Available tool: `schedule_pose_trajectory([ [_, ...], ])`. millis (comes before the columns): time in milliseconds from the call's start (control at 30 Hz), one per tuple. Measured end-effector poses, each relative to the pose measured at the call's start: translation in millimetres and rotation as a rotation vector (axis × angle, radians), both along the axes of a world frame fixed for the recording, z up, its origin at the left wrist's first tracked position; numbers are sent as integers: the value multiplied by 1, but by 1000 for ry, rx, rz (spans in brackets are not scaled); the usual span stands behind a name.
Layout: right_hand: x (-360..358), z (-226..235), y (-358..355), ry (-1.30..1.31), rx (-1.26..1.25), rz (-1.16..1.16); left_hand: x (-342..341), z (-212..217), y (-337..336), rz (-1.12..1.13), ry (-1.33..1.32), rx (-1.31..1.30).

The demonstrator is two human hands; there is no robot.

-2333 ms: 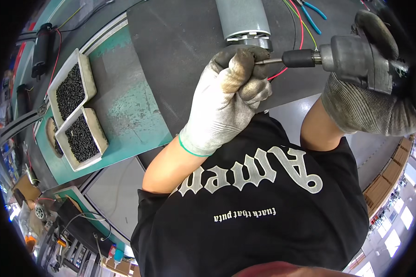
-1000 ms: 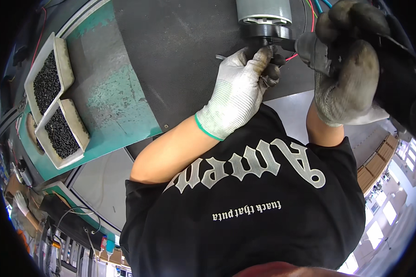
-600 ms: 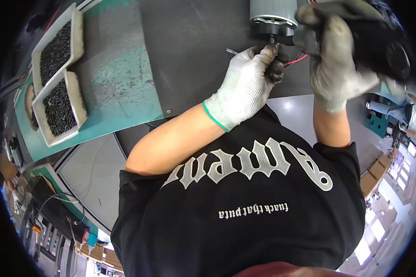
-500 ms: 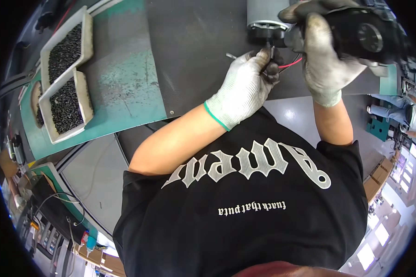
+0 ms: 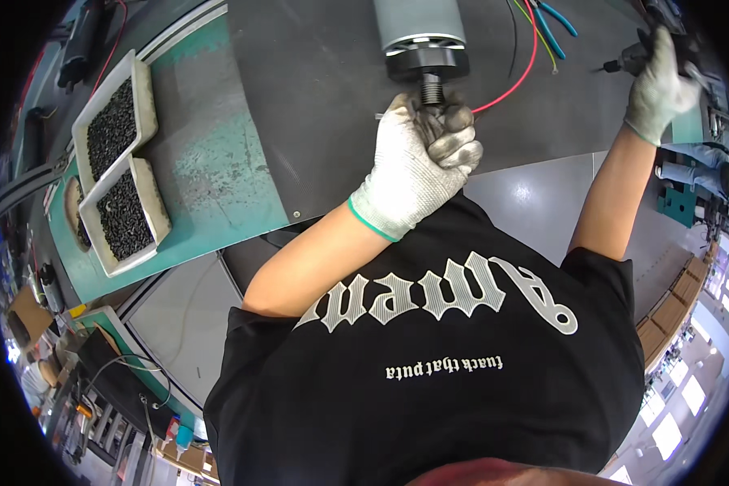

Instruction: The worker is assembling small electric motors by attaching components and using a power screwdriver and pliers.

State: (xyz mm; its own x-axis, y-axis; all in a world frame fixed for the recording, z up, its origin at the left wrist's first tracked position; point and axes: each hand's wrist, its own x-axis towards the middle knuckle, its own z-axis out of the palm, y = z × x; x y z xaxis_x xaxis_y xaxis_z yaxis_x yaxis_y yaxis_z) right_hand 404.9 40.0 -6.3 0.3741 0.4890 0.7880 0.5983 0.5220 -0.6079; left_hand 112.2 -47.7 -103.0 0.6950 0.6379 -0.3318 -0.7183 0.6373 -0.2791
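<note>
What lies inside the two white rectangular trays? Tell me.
Both white rectangular trays hold heaps of small black screw-like parts. The tray bottoms are covered, so nothing beneath shows.

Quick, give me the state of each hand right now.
Left hand: closed around the threaded shaft at the end of the grey motor.
Right hand: closed on the power screwdriver, off to the right.

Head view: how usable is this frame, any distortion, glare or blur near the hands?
Head view: strong fisheye, the green bench edge bows and the corners go black; soft glare on the grey floor; left hand at the motor shaft is sharp; right hand near the rim is stretched and slightly soft.
</note>
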Motion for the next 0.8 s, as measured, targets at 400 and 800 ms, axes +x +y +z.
schedule_pose_trajectory([
  [400, -38, -94, 34, -991, -765, -73, -127, 67, -10, -195, 908, 418],
  [800, 25, -121, 26, -698, -802, -221, -509, 63, 9, -294, 3303, 109],
])
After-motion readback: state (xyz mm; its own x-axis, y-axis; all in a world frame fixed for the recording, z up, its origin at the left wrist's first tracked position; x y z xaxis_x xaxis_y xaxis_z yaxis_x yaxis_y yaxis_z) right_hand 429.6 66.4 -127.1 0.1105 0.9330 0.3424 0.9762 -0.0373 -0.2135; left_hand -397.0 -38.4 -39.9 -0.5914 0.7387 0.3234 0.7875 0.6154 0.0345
